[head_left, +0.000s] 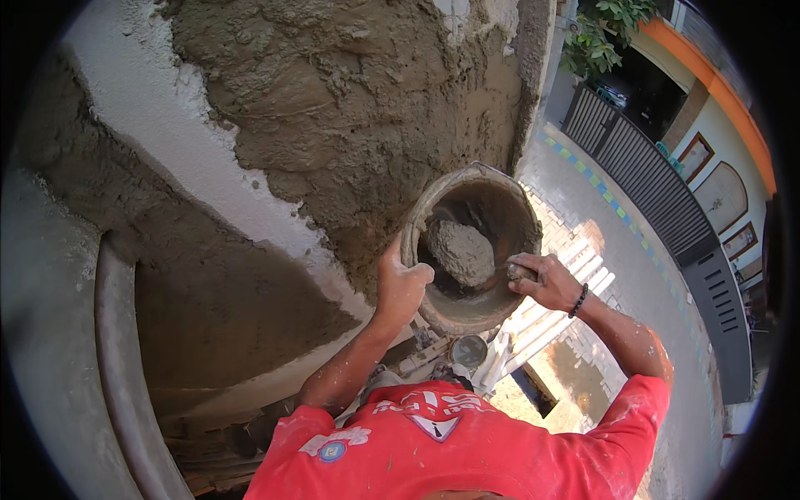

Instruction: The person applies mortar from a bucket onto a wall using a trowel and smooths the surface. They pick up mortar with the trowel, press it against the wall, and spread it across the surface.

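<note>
"Beyond the red shirt [517, 450], how is the bucket [514, 218] held?"

"Left hand [403, 288] grips its left side; right hand [547, 284] curls at its right, hold unclear. Keep it level, so the mortar [463, 255] stays inside, near the coated wall [358, 92]."

Red shirt [500, 442], front: white lettering [430, 400] across the chest, foreshortened; beside it, collarward, a white triangular sign [436, 426], dark-edged, point toward the collar, bearing a dark upright mark. Toward the left sleeve: white printing [348, 437] and round blue badge [332, 452], its characters apparently too small to read.
</note>
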The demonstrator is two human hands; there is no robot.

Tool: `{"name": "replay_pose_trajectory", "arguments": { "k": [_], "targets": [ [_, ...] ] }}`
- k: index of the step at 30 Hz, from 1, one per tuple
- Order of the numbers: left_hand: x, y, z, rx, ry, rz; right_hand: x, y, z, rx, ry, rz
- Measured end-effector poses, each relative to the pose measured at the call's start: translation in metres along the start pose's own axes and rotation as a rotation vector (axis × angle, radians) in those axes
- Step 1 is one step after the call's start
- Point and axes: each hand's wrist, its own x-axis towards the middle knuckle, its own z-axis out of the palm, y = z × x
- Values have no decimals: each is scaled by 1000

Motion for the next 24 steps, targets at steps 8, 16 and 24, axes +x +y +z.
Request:
{"name": "replay_pose_trajectory", "arguments": {
  "k": [8, 16, 24],
  "targets": [
    [13, 6, -6, -102, 13, -84, -16, -51, -106, -167, -44, -66],
    [6, 21, -5, -165, 49, -90, -15, -124, -221, -314, -204, -506],
    [6, -16, -10, -171, 100, -134, 91, -119, -284, -226, 169, -374]
  ]
}}
